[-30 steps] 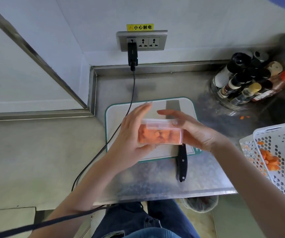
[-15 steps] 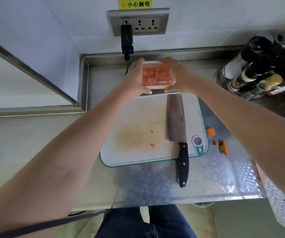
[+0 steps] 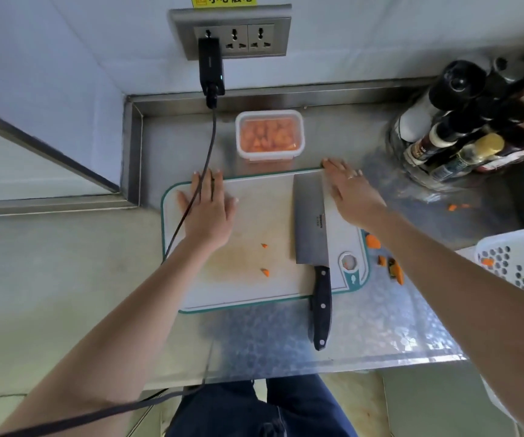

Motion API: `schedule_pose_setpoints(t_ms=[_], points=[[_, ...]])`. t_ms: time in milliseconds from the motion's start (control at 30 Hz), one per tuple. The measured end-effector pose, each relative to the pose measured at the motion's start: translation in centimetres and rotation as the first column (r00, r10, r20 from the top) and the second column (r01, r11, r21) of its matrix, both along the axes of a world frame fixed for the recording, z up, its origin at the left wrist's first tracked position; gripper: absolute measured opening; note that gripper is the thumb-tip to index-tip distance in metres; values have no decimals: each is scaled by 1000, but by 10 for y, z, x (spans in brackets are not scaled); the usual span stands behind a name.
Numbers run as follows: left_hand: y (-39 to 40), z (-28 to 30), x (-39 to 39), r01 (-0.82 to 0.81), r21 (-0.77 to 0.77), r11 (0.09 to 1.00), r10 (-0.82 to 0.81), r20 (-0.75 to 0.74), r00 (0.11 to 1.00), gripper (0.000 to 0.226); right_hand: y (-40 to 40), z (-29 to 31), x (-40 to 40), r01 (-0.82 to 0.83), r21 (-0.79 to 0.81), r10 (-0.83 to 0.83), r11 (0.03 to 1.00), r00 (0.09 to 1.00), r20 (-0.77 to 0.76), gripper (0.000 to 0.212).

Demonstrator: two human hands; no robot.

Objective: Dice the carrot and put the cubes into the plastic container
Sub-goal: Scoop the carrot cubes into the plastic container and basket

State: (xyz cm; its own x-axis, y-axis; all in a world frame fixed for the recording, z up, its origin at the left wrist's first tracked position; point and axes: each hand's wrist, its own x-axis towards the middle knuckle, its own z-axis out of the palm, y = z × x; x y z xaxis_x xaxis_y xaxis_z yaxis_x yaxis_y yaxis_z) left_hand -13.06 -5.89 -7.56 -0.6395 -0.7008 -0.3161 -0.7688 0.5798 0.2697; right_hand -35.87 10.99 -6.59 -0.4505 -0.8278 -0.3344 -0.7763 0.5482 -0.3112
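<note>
The lidded plastic container (image 3: 269,135) full of orange carrot cubes stands on the steel counter behind the cutting board (image 3: 264,216), near the back wall. My left hand (image 3: 206,207) lies flat over the board's far left part, fingers straight, holding nothing. My right hand (image 3: 350,192) is spread flat over the board's far right corner, beside the cleaver (image 3: 312,247), which lies on the board with its black handle over the front edge. Two small carrot bits (image 3: 264,259) remain on the board.
A black cable (image 3: 205,165) runs from the wall socket plug (image 3: 211,69) across my left hand to the counter's front. Bottles in a glass holder (image 3: 469,121) stand at the back right. Carrot scraps (image 3: 388,263) lie right of the board. A white perforated basket (image 3: 522,263) sits at the right edge.
Both hands carried the container from above the board to the back of the counter, set it down and let go. They have drawn back and now lie flat over the board.
</note>
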Motion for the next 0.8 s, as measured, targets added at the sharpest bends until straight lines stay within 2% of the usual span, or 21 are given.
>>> schedule_pose_setpoints(t_ms=[133, 300, 333, 400, 467, 500, 533, 600, 667, 700, 800], points=[[9, -6, 17, 37, -5, 999, -37, 26, 999, 64, 16, 0, 22, 4, 95, 14, 995, 981, -193, 54], [38, -13, 45, 75, -42, 996, -73, 41, 997, 63, 49, -2, 58, 90, 135, -62, 987, 977, -203, 64], [42, -14, 49, 83, -50, 995, -82, 21, 996, 62, 54, 0, 67, 144, 103, -123, 984, 975, -186, 66], [49, -15, 58, 107, -92, 990, -112, -41, 993, 59, 69, 13, 92, 374, -41, -376, 927, 922, -91, 60], [59, -14, 74, 108, -134, 985, -119, -77, 990, 59, 94, 31, 133, 609, -190, -611, 770, 790, 57, 41], [65, -15, 85, 96, -155, 983, -110, -80, 991, 60, 110, 39, 158, 661, -193, -656, 725, 748, 98, 36], [71, -15, 98, 80, -177, 981, -96, -79, 992, 60, 124, 46, 182, 666, -138, -657, 733, 746, 108, 37], [80, -16, 121, 65, -213, 975, -81, -65, 995, 61, 144, 48, 219, 625, 79, -630, 777, 769, 110, 44], [83, -18, 133, 68, -222, 973, -79, -41, 996, 62, 150, 44, 235, 633, 217, -667, 743, 727, 163, 42], [83, -18, 134, 64, -222, 973, -74, -38, 997, 63, 147, 45, 238, 654, 231, -692, 720, 699, 179, 38], [84, -19, 132, 48, -215, 975, -56, -30, 998, 63, 134, 43, 246, 646, 216, -677, 733, 723, 135, 34]])
